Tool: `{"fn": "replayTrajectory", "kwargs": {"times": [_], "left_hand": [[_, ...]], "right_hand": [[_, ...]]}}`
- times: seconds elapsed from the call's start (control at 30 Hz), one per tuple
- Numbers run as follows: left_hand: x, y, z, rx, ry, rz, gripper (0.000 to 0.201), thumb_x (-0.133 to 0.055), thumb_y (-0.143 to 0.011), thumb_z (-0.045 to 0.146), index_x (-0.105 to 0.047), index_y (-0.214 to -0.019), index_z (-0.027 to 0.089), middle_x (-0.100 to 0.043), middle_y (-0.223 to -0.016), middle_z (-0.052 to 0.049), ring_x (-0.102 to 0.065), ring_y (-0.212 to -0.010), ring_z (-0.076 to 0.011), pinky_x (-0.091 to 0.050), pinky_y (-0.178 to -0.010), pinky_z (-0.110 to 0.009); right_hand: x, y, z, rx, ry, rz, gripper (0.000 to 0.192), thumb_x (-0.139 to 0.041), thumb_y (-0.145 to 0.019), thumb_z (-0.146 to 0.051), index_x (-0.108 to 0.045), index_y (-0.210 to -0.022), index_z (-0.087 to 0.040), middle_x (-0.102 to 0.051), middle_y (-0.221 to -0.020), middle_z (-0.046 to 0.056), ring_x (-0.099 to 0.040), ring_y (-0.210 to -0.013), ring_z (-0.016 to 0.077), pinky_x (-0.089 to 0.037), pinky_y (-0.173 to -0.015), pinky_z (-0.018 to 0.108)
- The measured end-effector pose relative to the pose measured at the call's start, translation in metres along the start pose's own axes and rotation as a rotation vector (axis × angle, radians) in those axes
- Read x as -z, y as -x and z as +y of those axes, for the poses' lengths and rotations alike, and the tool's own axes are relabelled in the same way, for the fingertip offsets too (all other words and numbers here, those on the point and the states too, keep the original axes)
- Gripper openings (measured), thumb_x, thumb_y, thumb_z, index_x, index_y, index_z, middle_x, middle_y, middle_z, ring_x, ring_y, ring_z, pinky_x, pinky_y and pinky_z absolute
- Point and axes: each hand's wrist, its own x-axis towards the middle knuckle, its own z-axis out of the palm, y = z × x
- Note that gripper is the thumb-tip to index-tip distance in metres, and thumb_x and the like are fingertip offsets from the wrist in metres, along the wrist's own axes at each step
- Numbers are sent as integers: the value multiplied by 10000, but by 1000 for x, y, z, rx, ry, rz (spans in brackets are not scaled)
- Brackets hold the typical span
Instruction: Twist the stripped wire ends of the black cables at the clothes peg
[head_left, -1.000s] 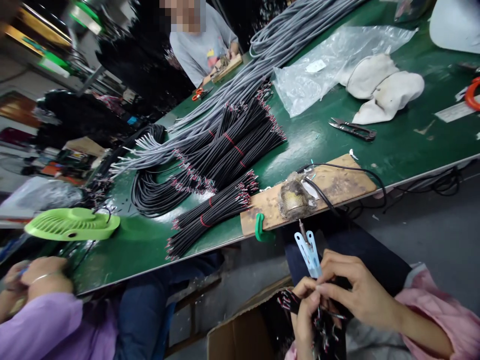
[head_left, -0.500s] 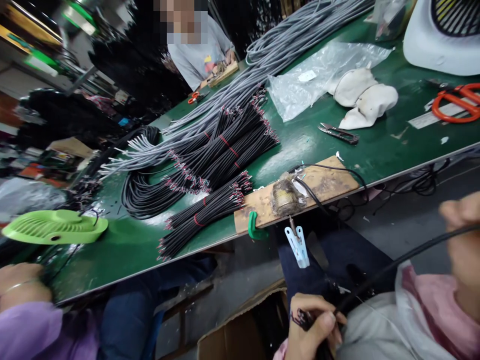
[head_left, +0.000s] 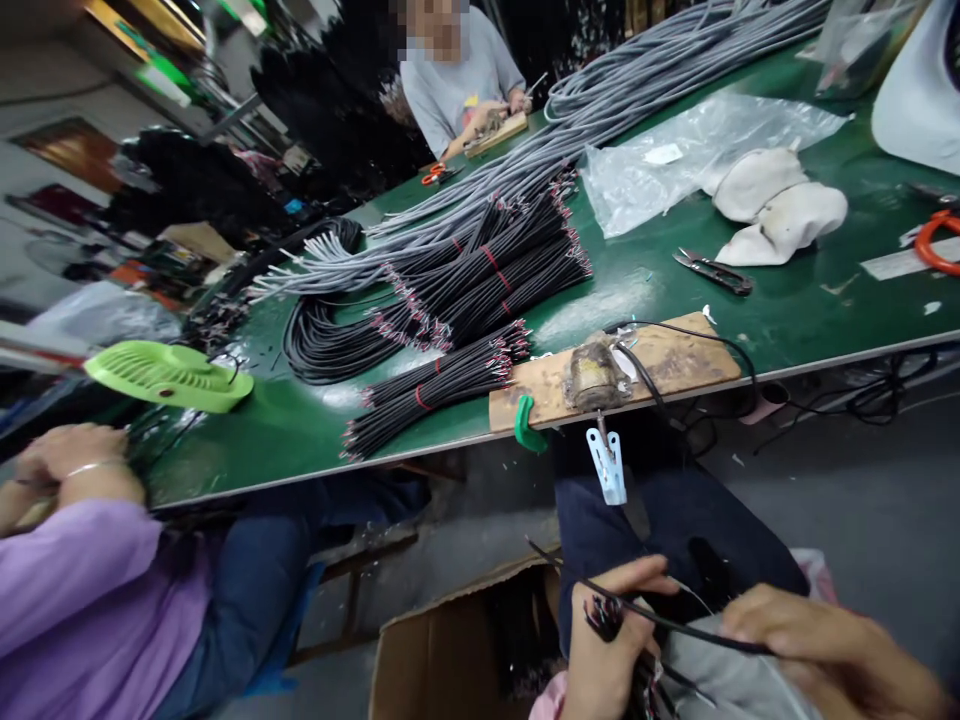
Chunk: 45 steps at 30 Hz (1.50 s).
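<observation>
Black cable (head_left: 675, 625): one thin cable runs across the near right of the view, from the left hand to the right hand, above the lap.
Left hand (head_left: 604, 650): closed around a bunch of black wires (head_left: 600, 615) with red and white stripped ends; the cable passes between its thumb and fingers. The lower part of the hand is cut off by the picture edge.
Right hand (head_left: 825, 650): fingers pinched on the cable at the near right; it is a little blurred and partly out of the picture.
Cardboard box (head_left: 450, 650): open, just left of the left hand, on the floor side; what is inside is dark and hard to make out.
Blue clip (head_left: 607, 465): hangs from a metal tip under the wooden board (head_left: 675, 365), above the hands.
Wooden board: lies on the near edge of the green table (head_left: 787, 300), held by a green clamp (head_left: 525, 425).
Cable bundles (head_left: 480, 290): black ones tied with red bands, grey ones farther back.
Person at left: purple sleeve (head_left: 90, 600), hands near a green fan (head_left: 169, 375); what they hold is hidden.
Writing: a white label (head_left: 664, 153) on the plastic bag cannot be read.
</observation>
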Motion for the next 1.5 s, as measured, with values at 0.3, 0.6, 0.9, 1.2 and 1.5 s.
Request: {"fn": "replayTrajectory", "kwargs": {"times": [0.3,0.6,0.9,1.2,1.5], "left_hand": [[-1,13,5,-100,-84,274,146,-809,-710,351,-812,-721,206,-742,-613,-59,-636,-496,-170,-501,-486,-243],[-6,15,14,29,61,211,191,-837,-679,364,-781,-665,182,-752,-611,-62,-531,-380,-52,-381,-397,-117],[-2,19,8,57,273,140,119,-833,-715,281,-754,-732,194,-768,-662,-51,-462,-338,-15,-312,-348,-98],[-8,24,2,1,350,122,111,-804,-760,310,-725,-782,234,-799,-757,-58,-498,-314,0,-276,-326,-75],[-17,24,6,-12,306,217,168,-877,-648,272,-720,-679,220,-789,-683,-43,-701,-580,-141,-495,-515,-169]], "right_hand": [[-52,-25,5,25,115,-142,118,-701,-827,-252,-690,-719,-206,-669,-690,41,-627,-647,189,-507,-578,271],[-28,-54,-33,56,442,-629,133,-652,-851,-184,-708,-733,-164,-685,-704,54,-613,-677,183,-457,-628,292],[-31,-47,-19,568,444,-526,109,-569,-900,-63,-658,-907,-125,-659,-769,63,-571,-716,166,-455,-712,335],[-38,-31,-5,722,419,-299,137,-558,-877,-19,-646,-943,-100,-657,-748,66,-599,-670,165,-520,-690,354],[-49,-33,-24,841,534,-185,150,-508,-952,-97,-645,-894,-111,-679,-665,50,-637,-596,144,-544,-621,286]]}}
